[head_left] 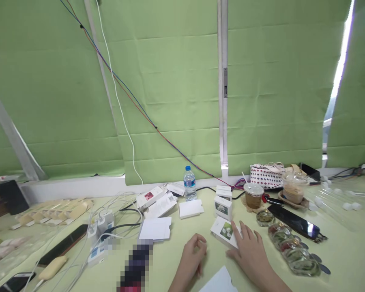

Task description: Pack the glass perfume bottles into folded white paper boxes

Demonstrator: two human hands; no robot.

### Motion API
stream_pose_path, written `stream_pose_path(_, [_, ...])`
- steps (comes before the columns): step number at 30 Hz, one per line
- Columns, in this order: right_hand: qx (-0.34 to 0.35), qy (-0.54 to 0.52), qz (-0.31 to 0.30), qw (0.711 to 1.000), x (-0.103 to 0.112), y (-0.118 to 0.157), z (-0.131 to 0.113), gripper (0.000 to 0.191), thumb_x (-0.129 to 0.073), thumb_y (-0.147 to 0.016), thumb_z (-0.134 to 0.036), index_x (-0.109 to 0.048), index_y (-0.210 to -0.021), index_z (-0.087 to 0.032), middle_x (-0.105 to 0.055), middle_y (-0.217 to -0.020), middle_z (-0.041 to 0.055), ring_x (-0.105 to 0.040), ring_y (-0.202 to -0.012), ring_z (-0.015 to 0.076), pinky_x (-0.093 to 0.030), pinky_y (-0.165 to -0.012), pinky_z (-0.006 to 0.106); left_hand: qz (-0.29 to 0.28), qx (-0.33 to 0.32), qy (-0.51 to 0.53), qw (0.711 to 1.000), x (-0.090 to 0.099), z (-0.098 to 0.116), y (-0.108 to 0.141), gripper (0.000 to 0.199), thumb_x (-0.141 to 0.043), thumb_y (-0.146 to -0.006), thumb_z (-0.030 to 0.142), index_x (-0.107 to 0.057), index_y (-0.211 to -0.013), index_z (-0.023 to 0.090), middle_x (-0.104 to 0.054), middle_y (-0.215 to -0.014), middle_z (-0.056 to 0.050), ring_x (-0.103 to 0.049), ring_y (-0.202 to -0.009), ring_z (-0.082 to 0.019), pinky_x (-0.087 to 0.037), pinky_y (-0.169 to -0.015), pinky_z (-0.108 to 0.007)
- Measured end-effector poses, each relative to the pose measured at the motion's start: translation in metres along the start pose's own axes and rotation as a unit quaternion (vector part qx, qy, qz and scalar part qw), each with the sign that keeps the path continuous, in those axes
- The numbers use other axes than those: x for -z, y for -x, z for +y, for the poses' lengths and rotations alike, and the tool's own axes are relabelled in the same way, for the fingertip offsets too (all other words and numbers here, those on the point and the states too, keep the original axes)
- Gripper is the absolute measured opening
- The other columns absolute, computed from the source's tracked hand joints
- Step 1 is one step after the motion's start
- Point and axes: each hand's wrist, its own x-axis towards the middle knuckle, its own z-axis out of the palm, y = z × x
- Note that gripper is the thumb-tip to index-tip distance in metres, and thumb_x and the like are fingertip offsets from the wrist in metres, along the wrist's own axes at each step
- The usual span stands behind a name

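Note:
A small white box (224, 230) with a green picture lies on the table in front of me. My right hand (250, 250) covers its right end, with the index finger along the far edge and the thumb at the near side; the other fingers are spread. To the left of the box, my left hand (193, 253) rests with its fingers curled in, and nothing shows in it. A white sheet or flat box (219, 280) lies at the bottom edge between my wrists. Just beyond the held box stand similar white boxes (223, 208), one behind the other.
Further back are a water bottle (190, 184), a white carton (190, 209), piled boxes (158, 202) and a drink cup (253, 195). Clear packs (293, 248) and a black case (293, 222) lie right. A power strip (97, 247) with tangled cables and a pixelated patch are left.

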Motion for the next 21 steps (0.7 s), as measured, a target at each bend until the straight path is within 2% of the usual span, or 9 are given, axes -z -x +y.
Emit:
stream_pose_path(3, [-0.007, -0.044, -0.049, 0.998, -0.005, 0.001, 0.001, 0.063, -0.063, -0.071, -0.022, -0.048, -0.132, -0.024, -0.064, -0.114, 0.0151, -0.057, -0.104, 0.0375, -0.041, -0.087, 0.053, 0.028, -0.063, -0.066, 0.995, -0.002, 0.003, 0.003, 0.019, -0.06, -0.075, 0.037, -0.059, -0.086, 0.022, -0.059, -0.074, 0.0, -0.059, -0.051, -0.015, -0.041, -0.037, -0.022])
stream_pose_path(5, [0.015, -0.103, -0.074, 0.992, -0.004, 0.0, -0.002, 0.068, -0.06, -0.071, -0.021, -0.042, -0.137, -0.024, -0.062, -0.119, 0.012, -0.054, -0.111, 0.0341, -0.042, -0.091, 0.048, 0.077, -0.131, -0.095, 0.984, 0.001, 0.007, 0.004, 0.025, -0.065, -0.072, 0.032, -0.062, -0.095, 0.022, -0.064, -0.09, -0.006, -0.064, -0.084, -0.023, -0.054, -0.069, -0.033])
stream_pose_path(7, [0.046, -0.156, -0.084, 0.983, 0.0, -0.001, -0.006, 0.074, -0.059, -0.071, -0.023, -0.035, -0.141, -0.024, -0.057, -0.128, 0.0106, -0.049, -0.119, 0.0319, -0.042, -0.094, 0.045, 0.094, -0.183, -0.104, 0.973, 0.007, 0.013, 0.005, 0.041, -0.07, -0.069, 0.033, -0.06, -0.108, 0.023, -0.061, -0.113, -0.01, -0.055, -0.112, -0.029, -0.043, -0.098, -0.043])
stream_pose_path(10, [0.112, -0.185, -0.057, 0.975, 0.009, -0.003, -0.011, 0.074, -0.055, -0.075, -0.022, -0.03, -0.144, -0.025, -0.052, -0.134, 0.0092, -0.045, -0.125, 0.0294, -0.038, -0.101, 0.045, 0.058, -0.222, -0.106, 0.968, 0.019, 0.025, 0.011, 0.064, -0.073, -0.067, 0.043, -0.053, -0.126, 0.026, -0.046, -0.139, -0.013, -0.036, -0.133, -0.035, -0.029, -0.108, -0.052])
stream_pose_path(12, [0.168, -0.175, -0.032, 0.97, 0.015, -0.002, -0.015, 0.073, -0.052, -0.076, -0.017, -0.029, -0.145, -0.026, -0.052, -0.136, 0.0075, -0.044, -0.126, 0.0279, -0.031, -0.107, 0.047, 0.009, -0.263, -0.176, 0.949, 0.025, 0.035, 0.017, 0.079, -0.078, -0.06, 0.046, -0.049, -0.132, 0.029, -0.039, -0.146, -0.012, -0.024, -0.139, -0.039, -0.021, -0.111, -0.058])
stream_pose_path(14, [0.222, -0.154, -0.005, 0.963, 0.017, -0.001, -0.019, 0.074, -0.05, -0.076, -0.013, -0.028, -0.145, -0.026, -0.052, -0.137, 0.006, -0.044, -0.127, 0.0265, -0.026, -0.11, 0.048, -0.049, -0.323, -0.284, 0.901, 0.026, 0.045, 0.021, 0.092, -0.084, -0.053, 0.043, -0.045, -0.136, 0.032, -0.04, -0.146, -0.01, -0.018, -0.14, -0.042, -0.009, -0.112, -0.062])
stream_pose_path(17, [0.285, -0.119, 0.054, 0.95, 0.015, 0.002, -0.025, 0.075, -0.046, -0.077, -0.009, -0.025, -0.147, -0.022, -0.052, -0.138, 0.0073, -0.042, -0.13, 0.0258, -0.026, -0.11, 0.047, -0.094, -0.396, -0.369, 0.836, 0.022, 0.048, 0.024, 0.088, -0.08, -0.063, 0.035, -0.039, -0.14, 0.033, -0.05, -0.14, -0.009, -0.03, -0.136, -0.039, -0.002, -0.114, -0.06])
stream_pose_path(19, [0.309, -0.097, 0.093, 0.941, 0.011, 0.004, -0.027, 0.074, -0.043, -0.078, -0.006, -0.024, -0.147, -0.021, -0.05, -0.14, 0.0083, -0.039, -0.133, 0.0257, -0.027, -0.11, 0.048, -0.08, -0.404, -0.374, 0.831, 0.019, 0.044, 0.023, 0.081, -0.074, -0.069, 0.028, -0.037, -0.141, 0.032, -0.053, -0.137, -0.009, -0.039, -0.132, -0.037, -0.01, -0.115, -0.055])
stream_pose_path(21, [0.305, -0.091, 0.128, 0.939, 0.009, 0.005, -0.027, 0.07, -0.04, -0.081, -0.004, -0.026, -0.147, -0.023, -0.048, -0.142, 0.0082, -0.036, -0.135, 0.0261, -0.029, -0.109, 0.05, -0.03, -0.38, -0.364, 0.85, 0.018, 0.037, 0.02, 0.078, -0.072, -0.068, 0.021, -0.041, -0.139, 0.031, -0.056, -0.133, -0.009, -0.045, -0.127, -0.036, -0.02, -0.113, -0.054])
